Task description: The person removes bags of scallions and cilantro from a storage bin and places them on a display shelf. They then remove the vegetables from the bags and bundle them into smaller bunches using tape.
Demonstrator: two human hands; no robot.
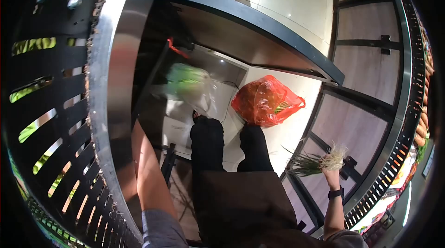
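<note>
My right hand (331, 173) is closed around a bunch of green onions (308, 164), its pale roots up at the right and its thin green leaves pointing left. At the left my bare forearm reaches forward, and my left hand is hidden behind the metal edge (121, 62). On the floor beyond my feet lies a red plastic bag (264, 102) with green stalks showing at its opening. Left of it is a clear plastic bag (187, 81) with something green inside, blurred.
Black slotted crates (51, 90) with greens behind them stand along the left. A dark-edged panel (250, 11) crosses beyond the bags. Wood-look cabinet panels (354, 113) line the right, with produce past another slotted edge. Part of another person's foot shows at the top.
</note>
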